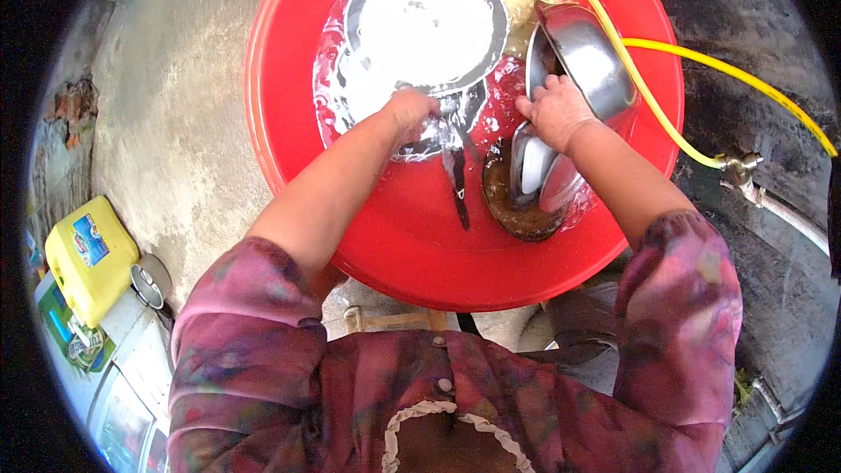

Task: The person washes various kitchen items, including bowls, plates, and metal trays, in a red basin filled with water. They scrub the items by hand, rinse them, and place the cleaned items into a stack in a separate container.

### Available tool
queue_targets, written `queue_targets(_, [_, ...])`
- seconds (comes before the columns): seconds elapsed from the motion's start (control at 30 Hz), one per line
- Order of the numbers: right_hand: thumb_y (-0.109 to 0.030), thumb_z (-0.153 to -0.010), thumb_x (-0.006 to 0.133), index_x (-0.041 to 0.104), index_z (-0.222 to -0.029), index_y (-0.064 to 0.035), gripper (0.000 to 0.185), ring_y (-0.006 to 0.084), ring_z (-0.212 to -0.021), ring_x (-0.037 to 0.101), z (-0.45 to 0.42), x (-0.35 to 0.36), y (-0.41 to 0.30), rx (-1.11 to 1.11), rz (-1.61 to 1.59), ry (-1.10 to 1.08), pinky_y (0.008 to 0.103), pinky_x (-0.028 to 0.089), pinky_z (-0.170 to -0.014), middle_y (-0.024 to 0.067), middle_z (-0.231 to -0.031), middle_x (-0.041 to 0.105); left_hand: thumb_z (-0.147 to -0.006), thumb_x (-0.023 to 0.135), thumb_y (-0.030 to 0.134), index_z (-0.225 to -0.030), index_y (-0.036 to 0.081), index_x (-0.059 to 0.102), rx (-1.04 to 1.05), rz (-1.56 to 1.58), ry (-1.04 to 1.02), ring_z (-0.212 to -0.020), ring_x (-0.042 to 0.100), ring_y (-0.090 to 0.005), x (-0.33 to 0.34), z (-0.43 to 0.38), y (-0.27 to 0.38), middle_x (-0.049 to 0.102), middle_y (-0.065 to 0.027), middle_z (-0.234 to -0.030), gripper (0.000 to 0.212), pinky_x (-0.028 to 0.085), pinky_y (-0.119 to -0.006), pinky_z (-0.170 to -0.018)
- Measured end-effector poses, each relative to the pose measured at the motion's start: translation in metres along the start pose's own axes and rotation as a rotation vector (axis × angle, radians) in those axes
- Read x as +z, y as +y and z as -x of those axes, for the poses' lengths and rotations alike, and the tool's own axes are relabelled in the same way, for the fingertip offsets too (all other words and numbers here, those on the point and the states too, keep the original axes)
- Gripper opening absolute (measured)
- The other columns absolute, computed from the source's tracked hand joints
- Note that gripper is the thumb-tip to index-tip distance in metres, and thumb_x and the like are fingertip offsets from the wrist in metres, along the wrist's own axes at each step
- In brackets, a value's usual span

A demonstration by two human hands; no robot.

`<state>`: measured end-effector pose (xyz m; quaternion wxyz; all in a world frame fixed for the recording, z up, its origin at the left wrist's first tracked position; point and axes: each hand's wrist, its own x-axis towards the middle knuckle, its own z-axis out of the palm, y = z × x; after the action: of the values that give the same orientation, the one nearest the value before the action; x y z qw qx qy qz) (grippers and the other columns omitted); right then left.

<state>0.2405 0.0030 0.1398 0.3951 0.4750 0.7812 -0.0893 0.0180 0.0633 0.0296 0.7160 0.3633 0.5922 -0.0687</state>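
A large red plastic basin (420,243) holds water and dishes. My left hand (412,113) is at the near rim of a round metal pan (427,26) in the water; its fingers are blurred, so I cannot tell if they grip it. A black handle (458,177) lies below that hand, pointing towards me. My right hand (557,108) touches metal bowls, with its fingers at the edge of a tilted steel bowl (594,52). Under my right wrist, smaller dishes (533,164) stand tilted on a brown round item (519,220).
A yellow hose (650,98) crosses the basin's right side and joins a metal tap (739,164). Another yellow hose (755,79) runs off right. On the left stand a yellow jerrycan (95,253) and a small metal pot (151,281). Concrete floor (177,79) surrounds the basin.
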Motion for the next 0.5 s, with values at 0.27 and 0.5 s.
queue_targets(0.27, [-0.018, -0.083, 0.047, 0.048, -0.107, -0.0155, 0.024, 0.0261, -0.095, 0.055, 0.055, 0.008, 0.02, 0.086, 0.008, 0.034, 0.0382, 0.041, -0.08, 0.007, -0.105, 0.057, -0.082, 0.051, 0.014, -0.099, 0.0, 0.051, 0.097, 0.943, 0.182, -0.064, 0.05, -0.0228, -0.021, -0.014, 0.013, 0.055, -0.0156, -0.087, 0.021, 0.046, -0.035, -0.054])
queue_targets(0.5, [-0.017, -0.082, 0.05, 0.047, -0.102, -0.012, 0.02, 0.0335, -0.097, 0.057, 0.087, 0.029, 0.046, 0.167, -0.154, 0.288, 0.0414, 0.046, -0.08, 0.0123, -0.108, 0.057, -0.082, 0.054, 0.011, -0.089, -0.002, 0.054, 0.184, 0.592, 0.322, -0.049, 0.051, -0.0172, -0.052, -0.02, 0.034, 0.054, -0.0105, -0.07, 0.015, 0.047, -0.026, -0.04])
